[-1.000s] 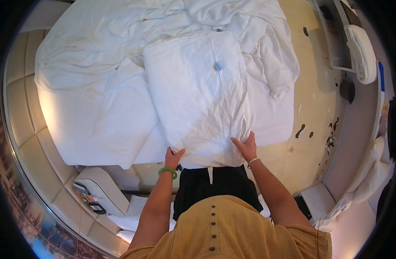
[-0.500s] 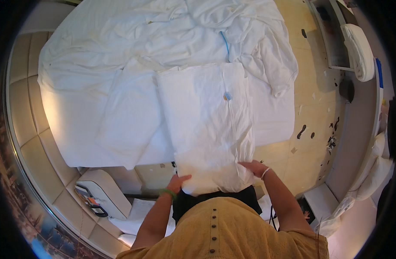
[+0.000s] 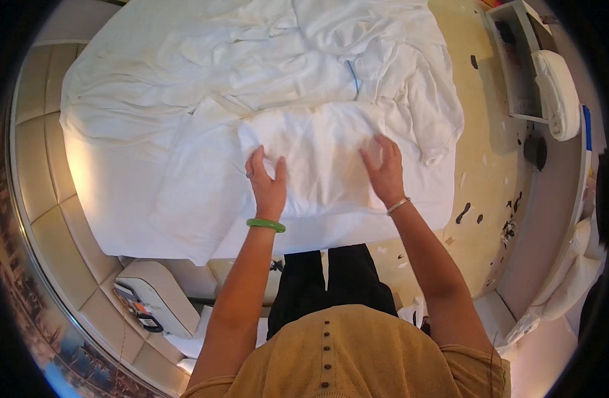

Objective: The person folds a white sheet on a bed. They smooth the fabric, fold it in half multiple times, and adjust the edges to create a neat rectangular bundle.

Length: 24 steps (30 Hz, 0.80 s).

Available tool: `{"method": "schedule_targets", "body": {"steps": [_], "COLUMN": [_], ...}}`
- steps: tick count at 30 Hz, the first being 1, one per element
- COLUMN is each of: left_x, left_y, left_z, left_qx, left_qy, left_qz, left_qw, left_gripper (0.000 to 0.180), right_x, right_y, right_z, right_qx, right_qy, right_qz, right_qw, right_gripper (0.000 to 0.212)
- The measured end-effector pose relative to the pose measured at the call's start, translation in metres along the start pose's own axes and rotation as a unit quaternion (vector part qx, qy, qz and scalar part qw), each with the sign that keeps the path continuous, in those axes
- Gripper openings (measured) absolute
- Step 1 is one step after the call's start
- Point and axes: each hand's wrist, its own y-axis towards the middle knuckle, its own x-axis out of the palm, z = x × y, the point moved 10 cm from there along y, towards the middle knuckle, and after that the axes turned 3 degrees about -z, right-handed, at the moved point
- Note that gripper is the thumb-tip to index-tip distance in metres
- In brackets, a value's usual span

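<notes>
A white cloth [image 3: 321,156], folded into a compact block, lies on the near part of the bed [image 3: 138,225]. My left hand [image 3: 268,187] rests at its left side, thumb and fingers spread apart; a green bangle circles that wrist. Over the cloth's right part is my right hand [image 3: 386,174], also with thumb and fingers apart, a pale bracelet at the wrist. Neither hand grips the fabric. Whether every fingertip touches it, I cannot tell.
Rumpled white bedding [image 3: 251,60] covers the far part of the bed, with a thin blue strip [image 3: 353,76] on it. A padded headboard [image 3: 49,179] runs along the left. Dark scraps [image 3: 463,213] litter the floor at right. A rolled white bundle [image 3: 556,96] sits on a shelf unit.
The cloth's near part, which hung over the bed edge toward me, is now folded back onto the bed. Both hands moved forward with it and let go of its near edge.
</notes>
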Motion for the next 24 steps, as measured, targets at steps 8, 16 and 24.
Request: {"method": "schedule_targets", "body": {"steps": [8,16,24], "left_x": [-0.016,0.000,-0.005], "left_y": [-0.027,-0.060,-0.160], "left_z": [-0.072,-0.094,-0.167], "left_qx": [-0.106,-0.227,-0.158], "left_qy": [0.120,-0.070,0.030], "left_qz": [0.082,-0.145,-0.085], "left_qw": [0.984,0.960,0.983], "left_gripper": [0.070,0.049,0.052], "right_x": [0.031,0.024,-0.002], "right_y": [-0.022,-0.062,-0.114], "right_z": [0.089,0.098,0.123], "right_qx": [0.282,0.298,0.157], "right_qy": [0.061,0.206,-0.060], "right_qz": [-0.023,-0.047,-0.012], "right_qw": [0.957,0.931,0.986], "right_gripper": [0.065,0.054,0.048]}}
